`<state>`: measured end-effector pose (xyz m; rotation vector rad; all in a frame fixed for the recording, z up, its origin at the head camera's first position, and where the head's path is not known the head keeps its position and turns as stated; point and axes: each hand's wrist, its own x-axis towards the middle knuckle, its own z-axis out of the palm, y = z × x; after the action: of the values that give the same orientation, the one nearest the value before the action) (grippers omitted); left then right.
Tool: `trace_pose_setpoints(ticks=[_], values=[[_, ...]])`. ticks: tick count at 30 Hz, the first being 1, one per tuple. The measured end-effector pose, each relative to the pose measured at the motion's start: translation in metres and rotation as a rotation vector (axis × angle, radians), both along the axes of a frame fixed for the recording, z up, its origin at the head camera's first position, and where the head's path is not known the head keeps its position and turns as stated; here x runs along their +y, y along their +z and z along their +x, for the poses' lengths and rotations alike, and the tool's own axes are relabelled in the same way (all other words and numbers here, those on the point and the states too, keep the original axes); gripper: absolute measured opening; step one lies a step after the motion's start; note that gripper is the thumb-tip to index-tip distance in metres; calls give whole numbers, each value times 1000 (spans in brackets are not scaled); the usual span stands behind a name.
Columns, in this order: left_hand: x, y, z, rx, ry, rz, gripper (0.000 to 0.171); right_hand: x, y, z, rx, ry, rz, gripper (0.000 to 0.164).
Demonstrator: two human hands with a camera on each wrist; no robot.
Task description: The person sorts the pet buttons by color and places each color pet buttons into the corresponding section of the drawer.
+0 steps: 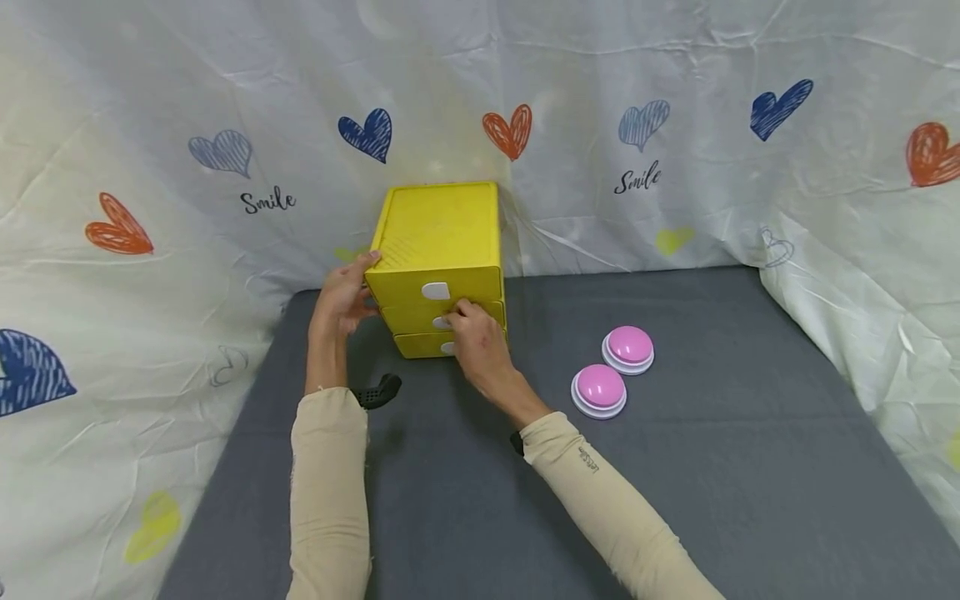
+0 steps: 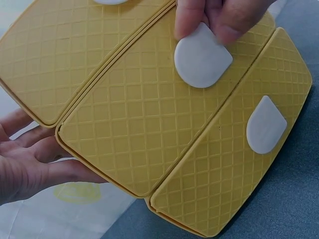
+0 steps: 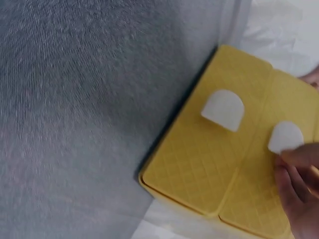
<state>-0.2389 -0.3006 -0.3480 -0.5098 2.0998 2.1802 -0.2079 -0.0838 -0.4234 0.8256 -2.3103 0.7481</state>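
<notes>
A yellow three-drawer box (image 1: 438,225) stands near the back of the table, its waffle-patterned fronts facing me. Each drawer bears a white rounded handle. My right hand (image 1: 482,343) pinches the middle drawer's handle (image 2: 202,57) between thumb and fingers. That drawer front sits about level with the others. On the box's left side, my left hand (image 1: 341,293) steadies it with fingers extended, touching near the top front corner. The lower handle (image 2: 266,124) is untouched, and so is the top handle (image 1: 436,291).
Two pink push buttons (image 1: 601,387) with white bases sit on the dark grey tabletop (image 1: 712,467), right of the box. Behind the table hangs a white sheet (image 1: 570,83) printed with hearts. A black strap end (image 1: 378,392) sticks out beside my left wrist.
</notes>
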Motion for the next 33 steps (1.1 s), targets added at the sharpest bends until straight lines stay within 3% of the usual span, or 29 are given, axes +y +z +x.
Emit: trace_pose_setpoints(ticks=[4,7,14,25,33], values=[[-2,0,0,11,3,-9,90,9,5,-1,-82,133,1,23],[-3,-1,1,18,0,-9,90,15,4,2,-121,171,-23,25],[-2,-4,4,35,-10,21,81,15,-16,13,-128,66,-104,13],[0,-6,2,33,5,5,79,9,-40,10,-225,-25,-4,16],[-2,-5,1,41,2,-13,81,-2,-40,7,-309,-57,40,12]])
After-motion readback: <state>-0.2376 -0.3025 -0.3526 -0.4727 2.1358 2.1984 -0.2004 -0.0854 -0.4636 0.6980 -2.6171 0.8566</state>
